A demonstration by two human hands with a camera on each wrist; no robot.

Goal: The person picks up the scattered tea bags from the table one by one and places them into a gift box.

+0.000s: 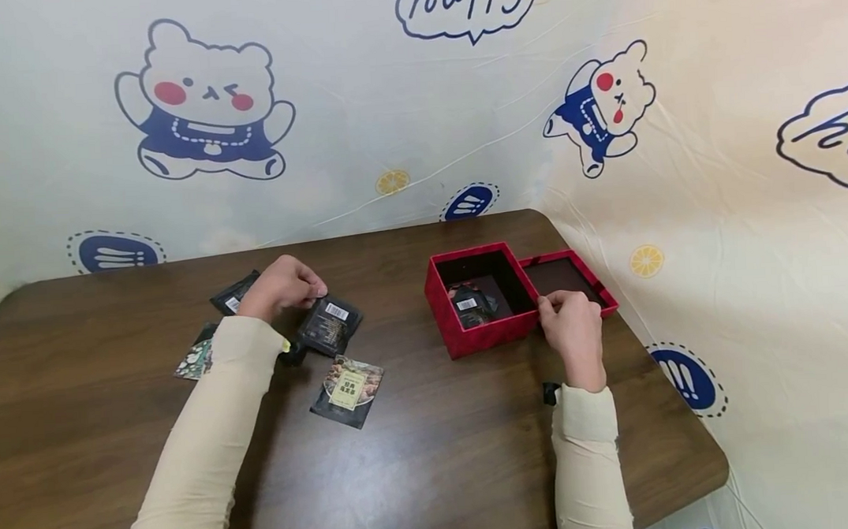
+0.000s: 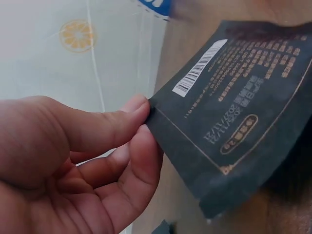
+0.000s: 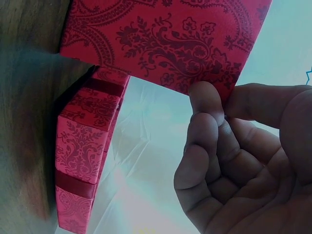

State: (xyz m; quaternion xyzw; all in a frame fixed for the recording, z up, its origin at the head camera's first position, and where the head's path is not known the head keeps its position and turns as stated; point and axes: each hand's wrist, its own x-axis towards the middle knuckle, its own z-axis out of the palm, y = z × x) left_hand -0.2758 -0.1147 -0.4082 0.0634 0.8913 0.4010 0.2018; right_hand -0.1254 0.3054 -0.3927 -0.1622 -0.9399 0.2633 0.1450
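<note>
a: what does the left hand [image 1: 281, 286] have?

b: one corner of the black packet [image 1: 330, 325], pinched between thumb and fingertips with no gap to spare, barcode side up

a: and how does the packet lie from that hand?

b: to its right and a little nearer the person. its long axis runs aslant, from far right to near left. whether all of it is clear of the worktop [image 1: 432, 453] i can't tell

a: the other hand?

b: the right hand [image 1: 574, 329] has thumb and fingertips pressed together on the near right corner of the red box [image 1: 486, 338]; the lid [image 1: 559, 276] lies just beside the box, on its right

a: so which relation counts most?

b: i'd judge it's packet to box. the box stands well apart, to the packet's right, its mouth facing up, with a dark packet inside [image 1: 474, 313]. the left hand is nearer the packet, the right hand nearer the box

a: anything close to the pinched one?

b: a packet with a pale yellow label [image 1: 347, 390], just on its near side; whether their edges touch i can't tell
</note>
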